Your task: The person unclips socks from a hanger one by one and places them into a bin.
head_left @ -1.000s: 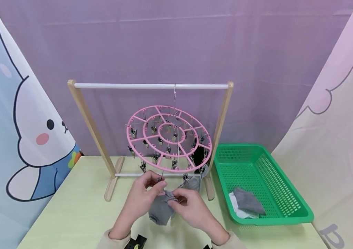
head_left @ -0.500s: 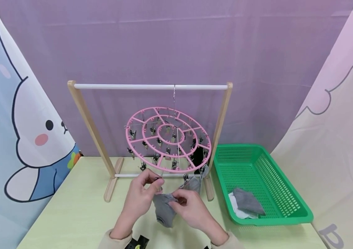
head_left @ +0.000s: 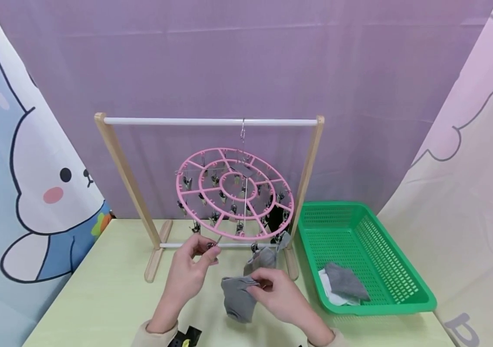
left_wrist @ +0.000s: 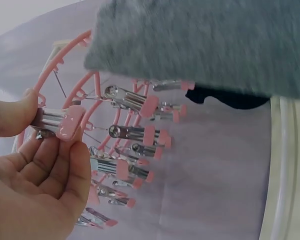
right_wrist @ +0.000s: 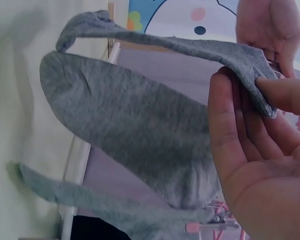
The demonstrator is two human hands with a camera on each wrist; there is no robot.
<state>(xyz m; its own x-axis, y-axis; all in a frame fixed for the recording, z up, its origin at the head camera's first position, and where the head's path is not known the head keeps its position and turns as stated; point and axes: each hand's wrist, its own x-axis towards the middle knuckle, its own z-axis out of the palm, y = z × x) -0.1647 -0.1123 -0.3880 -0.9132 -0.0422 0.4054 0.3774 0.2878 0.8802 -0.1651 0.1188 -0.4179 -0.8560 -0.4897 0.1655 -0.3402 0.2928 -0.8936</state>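
Note:
My left hand point(head_left: 189, 272) pinches a metal clothes clip with pink tips point(left_wrist: 57, 121) by its handles. The clip hangs at the near-left rim of a round pink clip hanger point(head_left: 192, 193). Nothing shows between the clip's tips in the left wrist view. My right hand point(head_left: 281, 295) pinches a grey sock point(head_left: 239, 300) by its edge, and the sock droops over the table to the right of the clip. Another grey sock point(head_left: 265, 259) hangs from the hanger's right side, behind the right hand. Beyond it a black cloth piece point(head_left: 276, 219) shows in part.
The hanger hooks onto the white bar point(head_left: 164, 121) of a wooden stand point(head_left: 127, 178). Several other clips dangle from its rings. At the right stands a green basket point(head_left: 403, 270) holding a dark grey cloth point(head_left: 347, 282) over a white one point(head_left: 332, 291).
Left hand and clip have moved left, away from the sock. The right hand has drawn the sock slightly right and nearer, so a gap now parts sock and clip. The hanger has swayed slightly.

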